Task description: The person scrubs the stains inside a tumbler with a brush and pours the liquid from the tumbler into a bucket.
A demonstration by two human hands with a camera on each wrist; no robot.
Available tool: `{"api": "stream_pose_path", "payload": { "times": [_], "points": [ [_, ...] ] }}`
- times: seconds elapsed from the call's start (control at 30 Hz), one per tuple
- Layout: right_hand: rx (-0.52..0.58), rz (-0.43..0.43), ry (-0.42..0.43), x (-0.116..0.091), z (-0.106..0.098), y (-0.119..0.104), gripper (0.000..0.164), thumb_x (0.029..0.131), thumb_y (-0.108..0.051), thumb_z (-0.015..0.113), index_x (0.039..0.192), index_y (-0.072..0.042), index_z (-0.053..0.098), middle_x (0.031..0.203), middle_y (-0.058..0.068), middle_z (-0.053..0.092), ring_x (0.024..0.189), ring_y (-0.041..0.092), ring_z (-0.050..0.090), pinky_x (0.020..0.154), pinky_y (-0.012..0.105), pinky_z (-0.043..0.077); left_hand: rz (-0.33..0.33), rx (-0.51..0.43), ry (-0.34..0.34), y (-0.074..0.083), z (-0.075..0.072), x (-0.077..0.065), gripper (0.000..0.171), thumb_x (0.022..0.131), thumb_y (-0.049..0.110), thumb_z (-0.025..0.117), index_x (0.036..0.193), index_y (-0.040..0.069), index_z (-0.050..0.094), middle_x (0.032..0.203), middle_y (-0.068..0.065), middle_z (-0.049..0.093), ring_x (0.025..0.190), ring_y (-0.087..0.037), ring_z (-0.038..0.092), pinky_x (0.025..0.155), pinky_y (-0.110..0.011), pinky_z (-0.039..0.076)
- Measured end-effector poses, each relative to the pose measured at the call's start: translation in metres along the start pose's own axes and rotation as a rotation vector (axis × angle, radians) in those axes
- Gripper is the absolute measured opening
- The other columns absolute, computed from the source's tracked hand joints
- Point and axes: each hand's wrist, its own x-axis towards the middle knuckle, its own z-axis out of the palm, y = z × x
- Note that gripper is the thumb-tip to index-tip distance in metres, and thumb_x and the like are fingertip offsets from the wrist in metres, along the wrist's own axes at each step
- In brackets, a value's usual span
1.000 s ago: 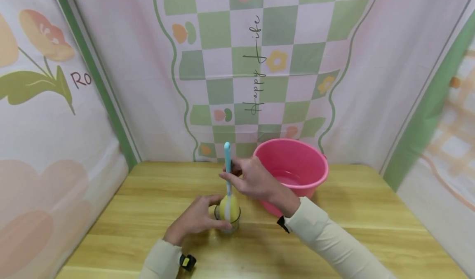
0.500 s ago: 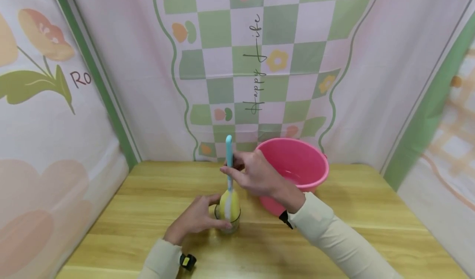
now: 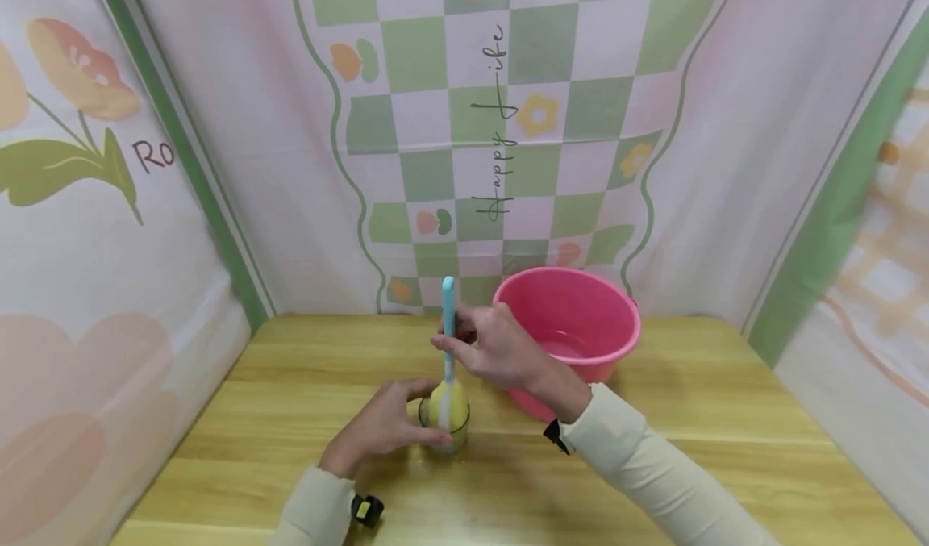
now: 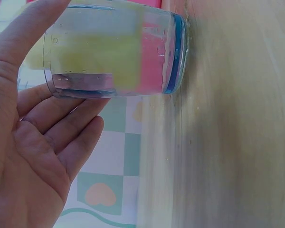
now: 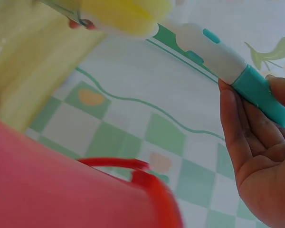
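A clear drinking glass (image 3: 459,439) stands upright on the table, and drops cling to its wall in the left wrist view. My left hand (image 3: 385,427) holds it from the left, thumb on the near side and fingers on the far side. Inside the glass sits the yellow sponge head (image 3: 457,405) of a cup brush, its top standing above the rim. My right hand (image 3: 501,351) pinches the brush's teal and white handle (image 5: 261,92) between thumb and fingers, above the glass. The handle points upward. Blurred yellow sponge shows through the glass wall (image 4: 95,57) from the left wrist.
A pink bucket (image 3: 617,352) stands behind and right of the glass, close to my right forearm; its red handle (image 5: 164,194) shows in the right wrist view. The wooden table (image 3: 305,368) meets a patterned curtain (image 3: 435,127) at the back.
My right hand and the brush rose slightly, then came back down, the sponge sinking a little deeper into the glass. The left hand stays on the glass.
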Motion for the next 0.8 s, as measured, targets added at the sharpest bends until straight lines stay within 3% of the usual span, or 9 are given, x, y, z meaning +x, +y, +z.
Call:
{"api": "stream_pose_path", "payload": {
  "times": [0.2, 0.47, 0.63, 0.8],
  "points": [
    [0.022, 0.035, -0.009, -0.006, 0.008, 0.009, 0.006, 0.099, -0.012, 0.075, 0.096, -0.007, 0.071, 0.084, 0.002, 0.079, 0.065, 0.003, 0.065, 0.054, 0.019, 0.055, -0.005, 0.028, 0.011, -0.002, 0.001, 0.0, 0.083, 0.082, 0.049, 0.09, 0.147, 0.007, 0.059, 0.147, -0.009, 0.067, 0.142, -0.032, 0.059, 0.122, -0.057, 0.045],
    [0.01, -0.01, 0.027, 0.002, -0.007, -0.009, 0.009, 0.098, -0.012, 0.076, 0.094, -0.008, 0.07, 0.083, 0.001, 0.08, 0.076, 0.008, 0.077, 0.068, 0.026, 0.066, 0.014, 0.007, 0.006, -0.003, 0.001, 0.001, 0.073, 0.081, 0.046, 0.091, 0.143, 0.017, 0.064, 0.132, 0.007, 0.074, 0.136, -0.021, 0.064, 0.124, -0.057, 0.042],
    [0.007, -0.043, 0.05, 0.009, -0.017, -0.019, 0.009, 0.098, -0.013, 0.077, 0.094, -0.007, 0.071, 0.082, 0.002, 0.081, 0.076, 0.006, 0.078, 0.064, 0.025, 0.064, 0.025, 0.009, 0.013, -0.003, 0.0, 0.002, 0.063, 0.081, 0.044, 0.091, 0.135, 0.023, 0.068, 0.128, 0.011, 0.076, 0.133, -0.019, 0.065, 0.123, -0.056, 0.044],
    [0.022, -0.061, 0.038, 0.01, -0.014, -0.019, 0.009, 0.098, -0.012, 0.076, 0.095, -0.005, 0.071, 0.083, 0.003, 0.081, 0.073, 0.007, 0.076, 0.058, 0.024, 0.059, 0.024, 0.017, 0.017, -0.004, 0.0, 0.002, 0.062, 0.08, 0.048, 0.091, 0.132, 0.023, 0.069, 0.122, 0.014, 0.077, 0.127, -0.016, 0.069, 0.121, -0.053, 0.047]
  ]
}}
